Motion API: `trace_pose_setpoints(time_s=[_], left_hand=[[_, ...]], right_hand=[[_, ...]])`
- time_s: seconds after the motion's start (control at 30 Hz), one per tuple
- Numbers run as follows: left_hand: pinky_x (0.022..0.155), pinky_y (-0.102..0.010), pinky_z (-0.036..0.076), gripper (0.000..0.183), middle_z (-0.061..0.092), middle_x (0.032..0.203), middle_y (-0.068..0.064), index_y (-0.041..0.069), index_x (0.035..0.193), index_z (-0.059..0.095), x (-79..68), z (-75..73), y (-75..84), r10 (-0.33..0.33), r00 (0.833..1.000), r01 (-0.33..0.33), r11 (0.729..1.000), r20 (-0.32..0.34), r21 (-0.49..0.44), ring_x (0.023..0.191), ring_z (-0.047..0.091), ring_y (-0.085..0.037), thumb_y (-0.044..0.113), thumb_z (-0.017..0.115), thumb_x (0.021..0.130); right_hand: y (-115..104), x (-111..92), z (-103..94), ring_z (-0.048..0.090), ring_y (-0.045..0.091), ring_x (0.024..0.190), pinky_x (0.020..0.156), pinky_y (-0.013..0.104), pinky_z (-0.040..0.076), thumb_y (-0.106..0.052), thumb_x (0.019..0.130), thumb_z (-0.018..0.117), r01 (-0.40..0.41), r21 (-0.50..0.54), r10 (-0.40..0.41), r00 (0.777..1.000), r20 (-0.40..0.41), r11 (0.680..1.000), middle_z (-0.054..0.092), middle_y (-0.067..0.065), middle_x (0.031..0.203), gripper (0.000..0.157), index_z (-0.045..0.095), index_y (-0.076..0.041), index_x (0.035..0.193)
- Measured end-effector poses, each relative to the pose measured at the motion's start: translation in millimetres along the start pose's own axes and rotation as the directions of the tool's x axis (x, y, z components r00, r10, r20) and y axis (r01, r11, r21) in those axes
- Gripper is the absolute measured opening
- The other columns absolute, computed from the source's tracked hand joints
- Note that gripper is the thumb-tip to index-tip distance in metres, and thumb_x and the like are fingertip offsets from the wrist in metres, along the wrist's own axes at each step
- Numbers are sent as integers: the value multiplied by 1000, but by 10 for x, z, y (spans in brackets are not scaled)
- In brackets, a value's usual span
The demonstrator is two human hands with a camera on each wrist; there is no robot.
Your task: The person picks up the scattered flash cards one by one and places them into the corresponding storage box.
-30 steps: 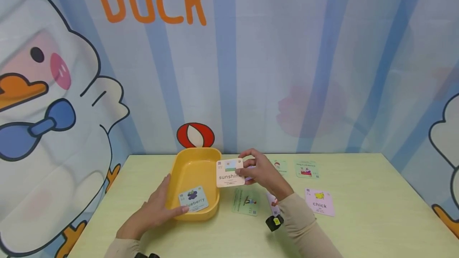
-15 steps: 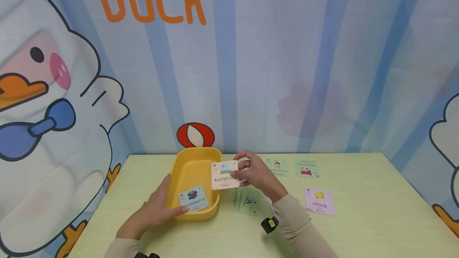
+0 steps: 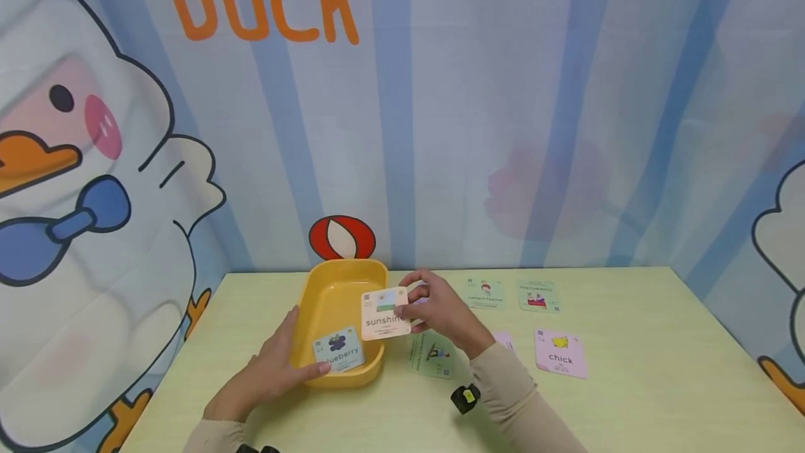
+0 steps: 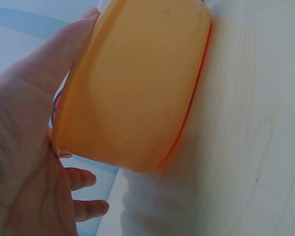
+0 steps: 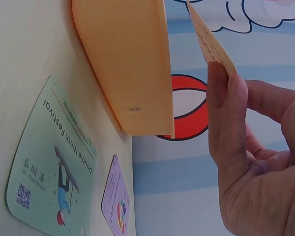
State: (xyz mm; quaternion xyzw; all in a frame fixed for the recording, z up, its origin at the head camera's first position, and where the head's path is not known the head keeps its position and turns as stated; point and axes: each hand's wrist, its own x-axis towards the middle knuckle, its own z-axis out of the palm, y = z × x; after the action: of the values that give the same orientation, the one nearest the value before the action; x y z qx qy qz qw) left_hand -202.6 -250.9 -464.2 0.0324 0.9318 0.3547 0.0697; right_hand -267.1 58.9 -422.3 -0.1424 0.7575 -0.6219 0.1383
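Observation:
My right hand (image 3: pixel 443 310) pinches a square "sunshine" flashcard (image 3: pixel 376 331) between thumb and fingertips, holding it above the right rim of a yellow tray (image 3: pixel 333 303). In the right wrist view that flashcard (image 5: pixel 206 39) tilts, seen almost edge-on, higher than the tray's side wall (image 5: pixel 123 64). At the tray's near left corner my left hand (image 3: pixel 267 369) grips the rim, thumb over the front edge and fingers along the outer left side. A "blueberry" flashcard (image 3: pixel 340 344) leans inside the tray's near end, beside that thumb. The left wrist view shows the tray's outer wall (image 4: pixel 137 83) and two loose fingers.
Right of the tray lie a green "Double Ninth Festival" card (image 5: pixel 59 167) and a purple card (image 5: pixel 117 196). Farther right are a "Lantern Festival" card (image 3: pixel 484 293), a "Children's Day" card (image 3: pixel 538 296), a "chick" card (image 3: pixel 560 354) and a partly hidden pink card (image 3: pixel 503 340). A printed curtain (image 3: pixel 453 124) hangs behind the table.
My right hand has moved left and slightly down with the sunshine flashcard, from beside the tray to over its right rim. The left hand and tray stay put.

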Motion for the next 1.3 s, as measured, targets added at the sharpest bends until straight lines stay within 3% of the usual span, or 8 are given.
trace_pose_setpoints(time_s=[0.5,0.83,1.3], left_hand=[[116,-67,28,131,11,169,-19,9,163,-2,21,27,-35,-33,999,33,999,3,14,149,27,-43,65,79,76],[115,-67,30,130,15,168,-19,9,163,-1,22,10,-29,-7,1000,7,1000,-2,8,144,34,-41,64,79,76],[115,-68,30,130,14,169,-19,9,163,-1,7,-3,-20,-5,1000,5,1000,6,8,147,31,-42,63,79,76]], right_hand=[[13,61,147,69,22,79,64,35,62,-8,88,79,-13,1,13,1000,-14,1000,63,14,99,44,54,-7,125],[12,87,231,69,22,81,65,35,63,-7,89,78,-28,6,28,999,-19,1000,61,14,100,43,55,-9,125],[37,135,333,69,21,79,62,34,63,-2,90,74,-56,-46,55,998,-23,997,62,13,100,39,56,-7,125]])
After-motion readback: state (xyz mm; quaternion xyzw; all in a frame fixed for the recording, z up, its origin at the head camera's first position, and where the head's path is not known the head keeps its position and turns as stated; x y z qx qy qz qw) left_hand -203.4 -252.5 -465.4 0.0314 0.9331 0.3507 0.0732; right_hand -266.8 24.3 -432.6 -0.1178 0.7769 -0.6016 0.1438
